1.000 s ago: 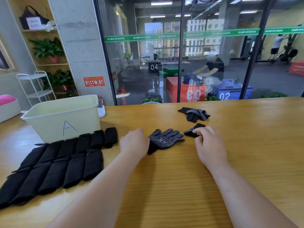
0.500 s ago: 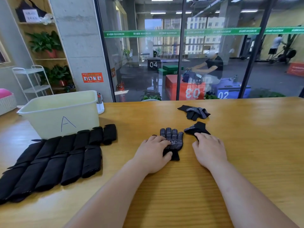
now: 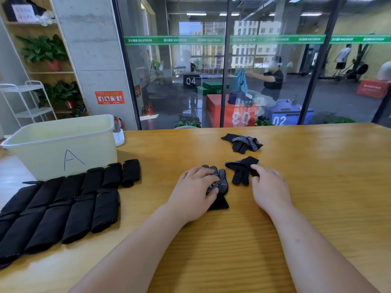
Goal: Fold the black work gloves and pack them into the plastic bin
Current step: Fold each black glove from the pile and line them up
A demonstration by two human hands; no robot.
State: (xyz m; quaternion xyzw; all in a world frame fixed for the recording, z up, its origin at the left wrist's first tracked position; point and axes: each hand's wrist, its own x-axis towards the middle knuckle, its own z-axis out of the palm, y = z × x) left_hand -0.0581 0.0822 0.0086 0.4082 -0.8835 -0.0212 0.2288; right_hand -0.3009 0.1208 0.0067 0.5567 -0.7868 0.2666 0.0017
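Wood, yellow and shiny, is the table (image 3: 306,208) I work at, and behind it a glass wall shows a big gym room. Looking down from my head, I see my left grip (image 3: 194,191) lying wide and flat on the dotted glove (image 3: 222,183). It holds nothing and just presses the glove down so it will not slide. That glove is in the middle of the table, with its fingers pointing away from me, white dots all over, and its black cuff poking out near my wrist. My right grip (image 3: 269,187) is narrow. Its finger and thumb seem to pinch the edge of the plain glove (image 3: 240,171) just beside it, I think to bring it over and make a pair. That one looks dark and a bit crumpled. One more bunch of gloves (image 3: 243,142) waits farther back. On my left, folded gloves (image 3: 63,208) lie in two neat rows, right in front of the plastic bin (image 3: 63,149) marked with an A, ready to go in. I cannot see inside the bin.
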